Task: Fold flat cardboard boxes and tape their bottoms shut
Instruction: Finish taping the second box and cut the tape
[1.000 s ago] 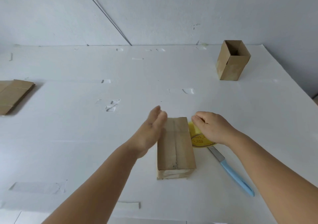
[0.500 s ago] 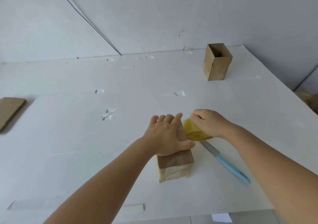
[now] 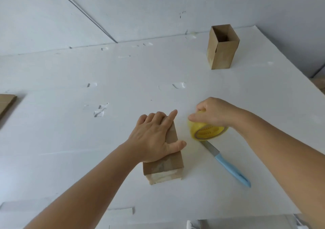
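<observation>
- Left hand (image 3: pixel 154 137) is lying flat, fingers extended, pressing down on the cardboard box (image 3: pixel 167 160) lying on its side mid-table (image 3: pixel 52 140).
- Right hand (image 3: pixel 212 112) is gripping the yellow tape roll (image 3: pixel 205 132), fingers curled over its rim, held just right of the box, not touching it.
- Box is looking light, thin-walled and easy to crush or slide; I'd be holding it by flat pressure on the top panel, near the seam.
- Tape already glinting on the box's near end.
- Roll core is carrying printed text, too blurred to read.
- Blue-handled knife (image 3: pixel 228 165) is lying beside the roll; finished upright box (image 3: pixel 222 47) is standing far right.
</observation>
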A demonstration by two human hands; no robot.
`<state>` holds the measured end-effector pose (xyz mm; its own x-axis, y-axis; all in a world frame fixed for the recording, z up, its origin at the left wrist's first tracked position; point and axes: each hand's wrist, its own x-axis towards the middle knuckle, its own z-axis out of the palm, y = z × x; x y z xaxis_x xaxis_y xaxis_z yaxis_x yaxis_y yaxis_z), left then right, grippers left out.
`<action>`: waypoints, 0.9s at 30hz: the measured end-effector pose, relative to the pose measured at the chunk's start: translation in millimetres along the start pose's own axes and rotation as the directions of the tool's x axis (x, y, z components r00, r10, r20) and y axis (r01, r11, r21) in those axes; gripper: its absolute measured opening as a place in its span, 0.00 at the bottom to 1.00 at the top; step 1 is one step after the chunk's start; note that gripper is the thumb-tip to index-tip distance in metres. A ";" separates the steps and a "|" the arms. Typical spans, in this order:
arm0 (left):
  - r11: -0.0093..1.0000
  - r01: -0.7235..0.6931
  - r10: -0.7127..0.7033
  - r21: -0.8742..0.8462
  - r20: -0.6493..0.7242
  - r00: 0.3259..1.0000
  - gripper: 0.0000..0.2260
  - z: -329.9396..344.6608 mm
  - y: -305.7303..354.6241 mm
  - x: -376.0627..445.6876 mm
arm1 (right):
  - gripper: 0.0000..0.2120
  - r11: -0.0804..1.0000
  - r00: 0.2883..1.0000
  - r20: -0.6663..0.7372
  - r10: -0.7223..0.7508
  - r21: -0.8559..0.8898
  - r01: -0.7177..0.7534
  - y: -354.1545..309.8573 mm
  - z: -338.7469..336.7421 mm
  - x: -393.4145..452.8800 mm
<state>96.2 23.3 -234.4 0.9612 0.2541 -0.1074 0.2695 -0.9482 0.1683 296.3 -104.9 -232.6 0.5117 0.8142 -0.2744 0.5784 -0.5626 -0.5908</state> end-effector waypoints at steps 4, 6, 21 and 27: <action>0.999 0.023 -0.024 0.026 0.045 0.999 0.46 -6.0 2.9 -0.7 | 0.22 0.991 1.000 -0.001 -0.016 -0.134 0.016 6.8 -0.5 0.0; 1.000 0.024 -0.025 0.007 0.098 0.995 0.46 -10.8 4.1 -2.9 | 0.22 0.989 0.999 -0.015 -0.049 -0.141 0.046 7.4 -0.4 -1.6; 0.863 0.103 0.241 -0.495 0.582 0.777 0.09 -50.8 21.9 104.7 | 0.23 0.928 0.982 -0.137 -0.130 -0.365 0.072 -27.4 -10.6 -29.4; 0.705 0.239 0.242 -0.668 0.543 0.804 0.09 -29.8 19.6 113.3 | 0.20 0.952 0.935 -0.329 -0.130 -0.304 0.025 -22.3 -8.2 -43.1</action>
<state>212.1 39.2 -214.1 0.8057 -0.1292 -0.5781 0.4591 -0.4806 0.7472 266.6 -128.7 -201.3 0.6125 0.7874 0.0696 0.7568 -0.5588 -0.3391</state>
